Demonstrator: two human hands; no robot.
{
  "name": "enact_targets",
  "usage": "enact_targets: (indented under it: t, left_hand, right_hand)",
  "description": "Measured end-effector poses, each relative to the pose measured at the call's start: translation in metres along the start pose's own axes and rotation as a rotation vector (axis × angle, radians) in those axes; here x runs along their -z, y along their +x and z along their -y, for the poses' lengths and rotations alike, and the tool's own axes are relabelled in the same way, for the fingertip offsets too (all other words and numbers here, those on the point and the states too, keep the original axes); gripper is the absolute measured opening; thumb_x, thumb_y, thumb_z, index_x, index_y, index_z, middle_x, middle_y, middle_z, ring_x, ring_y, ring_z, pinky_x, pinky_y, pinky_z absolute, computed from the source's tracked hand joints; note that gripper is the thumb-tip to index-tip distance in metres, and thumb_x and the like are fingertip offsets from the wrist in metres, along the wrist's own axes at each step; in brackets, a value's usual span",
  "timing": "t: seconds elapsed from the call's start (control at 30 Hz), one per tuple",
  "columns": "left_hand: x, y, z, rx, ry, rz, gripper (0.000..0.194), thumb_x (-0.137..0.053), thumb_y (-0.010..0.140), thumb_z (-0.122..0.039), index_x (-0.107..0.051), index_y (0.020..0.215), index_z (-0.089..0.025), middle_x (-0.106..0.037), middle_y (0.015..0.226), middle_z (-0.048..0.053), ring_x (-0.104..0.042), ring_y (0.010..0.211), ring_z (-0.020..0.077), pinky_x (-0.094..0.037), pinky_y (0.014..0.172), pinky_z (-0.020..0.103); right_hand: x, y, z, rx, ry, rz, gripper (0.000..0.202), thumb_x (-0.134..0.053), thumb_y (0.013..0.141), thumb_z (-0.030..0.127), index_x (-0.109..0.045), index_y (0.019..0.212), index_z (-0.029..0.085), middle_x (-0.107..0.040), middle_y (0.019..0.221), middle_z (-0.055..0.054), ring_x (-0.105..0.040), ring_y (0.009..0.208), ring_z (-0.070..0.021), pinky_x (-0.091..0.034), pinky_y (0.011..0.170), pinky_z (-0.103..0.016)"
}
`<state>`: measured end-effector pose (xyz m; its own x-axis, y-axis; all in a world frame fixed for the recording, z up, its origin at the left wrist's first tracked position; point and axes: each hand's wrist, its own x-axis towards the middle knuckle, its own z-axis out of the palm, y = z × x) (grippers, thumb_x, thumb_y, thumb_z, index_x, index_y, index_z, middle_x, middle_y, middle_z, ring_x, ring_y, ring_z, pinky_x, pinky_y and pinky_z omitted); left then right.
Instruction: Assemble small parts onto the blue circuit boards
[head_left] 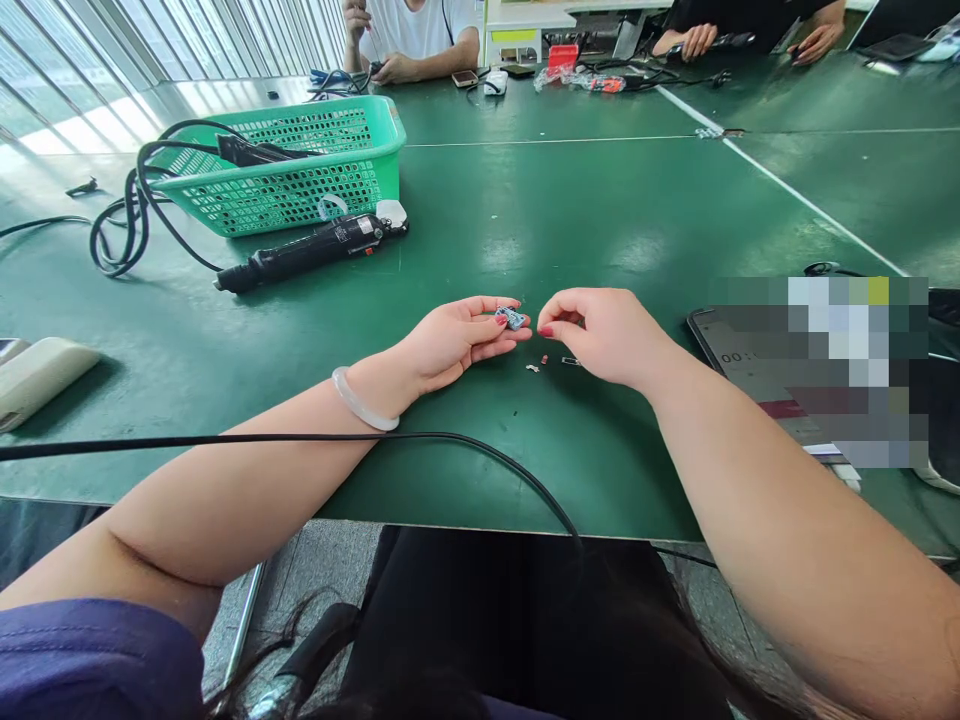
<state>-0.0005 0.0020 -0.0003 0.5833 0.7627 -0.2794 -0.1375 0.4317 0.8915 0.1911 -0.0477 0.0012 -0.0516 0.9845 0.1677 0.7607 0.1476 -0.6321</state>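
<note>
My left hand [465, 340] is held palm up over the green table, its thumb pressing a small blue-grey part [511, 318] with fine detail against the fingers. What kind of part it is I cannot make out. Just to its right, my right hand [600, 330] has thumb and forefinger pinched together, and anything between the tips is hidden. Below the hands lie a tiny red piece [544, 360], a small silvery piece [532, 369] and a small metal piece [571, 361] partly beside my right fingers.
A green plastic basket [300, 200] stands back left, with a black corded handheld tool [315, 250] before it. A black cable [285, 438] crosses over my left forearm. At right lies a phone [739, 360], partly blurred out. Two people sit across the table [480, 220].
</note>
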Motion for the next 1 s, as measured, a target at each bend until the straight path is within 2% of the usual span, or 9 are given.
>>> enact_targets:
  t: [0.13, 0.3, 0.5, 0.73, 0.87, 1.0]
  left_hand:
    - [-0.002, -0.001, 0.0, -0.004, 0.05, 0.007, 0.011, -0.061, 0.088, -0.006, -0.06, 0.097, -0.012, -0.072, 0.091, 0.005, -0.071, 0.085, 0.0096, -0.053, 0.084, 0.023]
    - [-0.001, -0.001, 0.003, -0.021, 0.089, 0.03, 0.014, -0.07, 0.083, -0.01, -0.058, 0.09, -0.012, -0.072, 0.09, 0.005, -0.07, 0.088, 0.011, -0.051, 0.091, 0.029]
    - [0.0, -0.001, 0.004, -0.032, 0.103, 0.049, 0.015, -0.071, 0.082, -0.012, -0.058, 0.089, -0.012, -0.072, 0.088, 0.005, -0.07, 0.087, 0.0111, -0.05, 0.09, 0.03]
    - [0.003, -0.001, 0.003, -0.041, 0.048, 0.062, 0.012, -0.07, 0.083, -0.011, -0.059, 0.089, -0.012, -0.073, 0.087, 0.004, -0.07, 0.087, 0.0106, -0.05, 0.09, 0.028]
    - [0.003, 0.0, 0.003, -0.045, 0.023, 0.053, 0.012, -0.067, 0.083, -0.006, -0.058, 0.09, -0.012, -0.073, 0.085, 0.005, -0.071, 0.085, 0.011, -0.051, 0.088, 0.027]
    - [0.001, 0.0, 0.003, -0.041, 0.02, 0.028, 0.016, -0.065, 0.083, -0.002, -0.056, 0.092, -0.012, -0.073, 0.083, 0.005, -0.072, 0.084, 0.0109, -0.052, 0.086, 0.026]
  right_hand:
    - [-0.003, 0.002, 0.004, -0.047, 0.256, -0.123, 0.014, -0.064, 0.08, 0.031, -0.065, 0.072, 0.019, -0.057, 0.061, 0.001, -0.047, 0.056, -0.0113, -0.035, 0.056, -0.028]
    - [-0.013, 0.004, 0.006, -0.06, 0.507, -0.16, 0.022, -0.07, 0.076, 0.04, -0.066, 0.074, 0.018, -0.06, 0.067, -0.001, -0.047, 0.058, -0.0103, -0.035, 0.053, -0.027]
    - [-0.016, 0.003, 0.007, -0.065, 0.528, -0.148, 0.021, -0.071, 0.076, 0.039, -0.068, 0.075, 0.018, -0.063, 0.07, -0.002, -0.051, 0.06, -0.0116, -0.038, 0.051, -0.026]
    - [-0.017, 0.004, 0.004, -0.038, 0.494, -0.114, 0.015, -0.072, 0.077, 0.034, -0.069, 0.076, 0.019, -0.067, 0.074, -0.003, -0.058, 0.066, -0.0141, -0.047, 0.061, -0.03]
    - [-0.016, 0.004, 0.001, -0.038, 0.506, -0.092, 0.016, -0.073, 0.076, 0.035, -0.07, 0.078, 0.019, -0.065, 0.072, -0.002, -0.055, 0.063, -0.013, -0.045, 0.061, -0.03]
    - [-0.004, 0.003, -0.001, -0.06, 0.478, -0.142, 0.017, -0.07, 0.079, 0.035, -0.072, 0.083, 0.019, -0.062, 0.069, -0.001, -0.05, 0.061, -0.0111, -0.041, 0.059, -0.029]
